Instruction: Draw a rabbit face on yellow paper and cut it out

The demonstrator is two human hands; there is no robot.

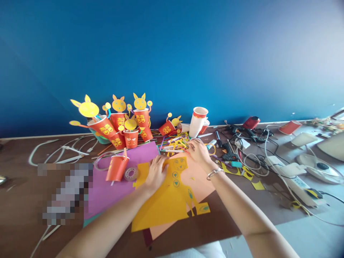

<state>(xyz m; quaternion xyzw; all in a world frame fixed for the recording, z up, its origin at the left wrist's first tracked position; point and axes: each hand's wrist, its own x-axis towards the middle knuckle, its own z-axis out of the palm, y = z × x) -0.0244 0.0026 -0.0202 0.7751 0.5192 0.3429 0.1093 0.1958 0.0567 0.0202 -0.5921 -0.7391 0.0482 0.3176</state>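
Presently we are resting our left hand (pixel 156 173) palm-down on a deep-yellow paper sheet (pixel 158 206), its fingers lying loosely side by side; the sheet, bearing a drawn face and circled hearts, is lying in front of us, partly covering a peach-coloured paper sheet (pixel 200 186). We are holding our right hand (pixel 198 152) over the scattered coloured markers (pixel 170 150), but its fingertips are blurring into the clutter, so we cannot tell whether they are pinching anything. A pixelated patch (pixel 68 193) is hiding something on our left, and a pale rounded object (pixel 333 147) is running out of view at the right edge. Red paper cups (pixel 141 116) are standing clustered by the wall, carrying yellow paper animal heads (pixel 140 103). A tilted red paper cup (pixel 116 168) is holding an orange straw (pixel 125 153), while a tall white paper cup (pixel 197 123) is standing beyond our right hand, its contents hard to make out.
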